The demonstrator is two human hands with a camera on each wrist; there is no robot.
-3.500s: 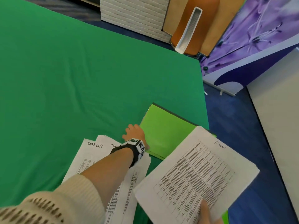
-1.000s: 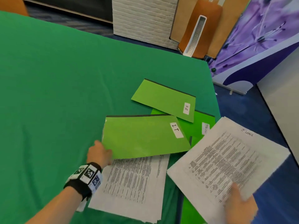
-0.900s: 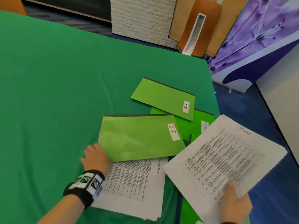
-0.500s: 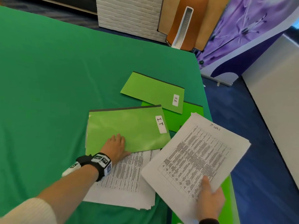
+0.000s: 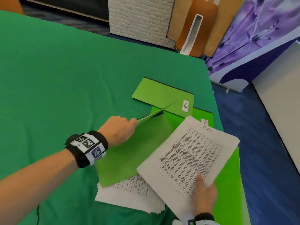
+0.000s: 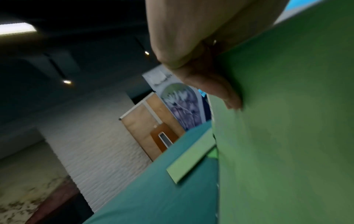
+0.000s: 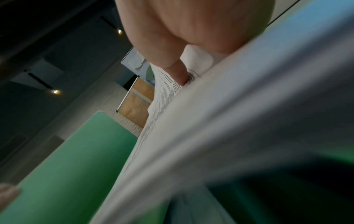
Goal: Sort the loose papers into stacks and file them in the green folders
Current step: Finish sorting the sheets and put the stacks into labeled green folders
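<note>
**Camera setup: one head view, two wrist views**

Head cam looks steeply down over the green table (image 5: 65, 78), far edge and brick wall (image 5: 139, 17) at top. Both wrist cams sit very close under the hands, tilted up toward the ceiling. All three share the wall and the wooden panel (image 6: 139, 125).

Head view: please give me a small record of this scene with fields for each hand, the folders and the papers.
left hand: left hand grips the lifted front cover of the open light green card folder
right hand: right hand holds the white printed paper stack headed IT LOGS, above the table
open folder: lies on another white printed paper stack
other folders: closed light green folder labelled H.R; a third green folder partly under it
surface: green cloth-covered table
filing: IT LOGS stack not yet inside the folder
</note>
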